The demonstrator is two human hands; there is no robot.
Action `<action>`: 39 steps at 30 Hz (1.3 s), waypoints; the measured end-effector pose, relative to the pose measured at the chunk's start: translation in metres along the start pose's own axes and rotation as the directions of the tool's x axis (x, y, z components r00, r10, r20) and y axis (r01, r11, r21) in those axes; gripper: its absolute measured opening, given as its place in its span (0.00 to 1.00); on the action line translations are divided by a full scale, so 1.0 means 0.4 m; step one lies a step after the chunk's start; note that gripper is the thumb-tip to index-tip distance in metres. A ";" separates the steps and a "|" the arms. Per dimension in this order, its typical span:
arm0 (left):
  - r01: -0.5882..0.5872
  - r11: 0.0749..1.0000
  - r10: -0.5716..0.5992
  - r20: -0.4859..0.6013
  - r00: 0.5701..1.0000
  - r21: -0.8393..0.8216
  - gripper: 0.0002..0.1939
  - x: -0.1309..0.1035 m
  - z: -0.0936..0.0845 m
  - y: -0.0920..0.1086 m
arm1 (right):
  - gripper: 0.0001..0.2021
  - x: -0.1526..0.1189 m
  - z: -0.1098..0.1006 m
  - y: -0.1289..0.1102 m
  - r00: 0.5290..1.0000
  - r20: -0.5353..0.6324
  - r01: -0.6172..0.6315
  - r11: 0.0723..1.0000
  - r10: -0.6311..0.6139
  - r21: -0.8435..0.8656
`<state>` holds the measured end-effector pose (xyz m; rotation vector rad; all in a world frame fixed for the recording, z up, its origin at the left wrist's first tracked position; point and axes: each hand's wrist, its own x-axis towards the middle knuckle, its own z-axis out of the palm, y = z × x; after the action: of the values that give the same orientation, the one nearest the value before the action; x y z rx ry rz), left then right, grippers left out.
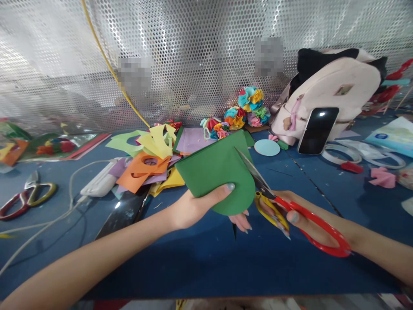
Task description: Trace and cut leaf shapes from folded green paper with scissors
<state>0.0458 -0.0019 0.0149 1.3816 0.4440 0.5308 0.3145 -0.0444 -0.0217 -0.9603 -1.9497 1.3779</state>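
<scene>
My left hand (pixel 201 204) pinches a green paper (pixel 216 168), thumb on top and fingers beneath. The paper's near right side is rounded, while its far left corner is square. My right hand (pixel 290 215) is wrapped round scissors (pixel 309 224) with one red and one yellow handle. Their blades point up and left, lying at the paper's right part, with one blade over its face; the other blade is largely hidden. Both hands are above the blue table.
Coloured paper scraps (pixel 145 163) and a white power strip (pixel 100 178) lie left of the green paper. Other scissors (pixel 29 196) rest far left. Behind are paper flowers (pixel 250 101), a phone (pixel 318 129), a pink backpack (pixel 338 86) and tape rolls (pixel 342 153).
</scene>
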 end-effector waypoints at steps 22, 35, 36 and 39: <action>0.054 0.996 -0.050 0.071 0.996 -0.065 0.26 0.000 -0.007 0.003 | 0.26 -0.038 0.006 0.068 0.997 -0.065 -0.038 0.989 0.047 0.143; 0.097 0.994 -0.091 0.090 0.992 -0.056 0.27 -0.001 -0.022 0.009 | 0.23 -0.032 0.008 0.049 0.992 -0.079 -0.082 0.975 0.100 0.206; 0.098 0.993 -0.091 0.096 0.991 -0.064 0.26 -0.001 -0.024 0.008 | 0.23 -0.030 0.007 0.048 0.992 -0.078 -0.085 0.974 0.104 0.209; 0.096 0.991 -0.086 0.108 0.990 -0.092 0.25 -0.002 -0.030 0.005 | 0.22 -0.017 0.005 0.037 0.992 -0.057 -0.095 0.971 0.109 0.218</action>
<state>0.0382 0.0074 0.0151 1.2826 0.3900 0.3988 0.3206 -0.0477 -0.0368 -1.0013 -1.6812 1.5561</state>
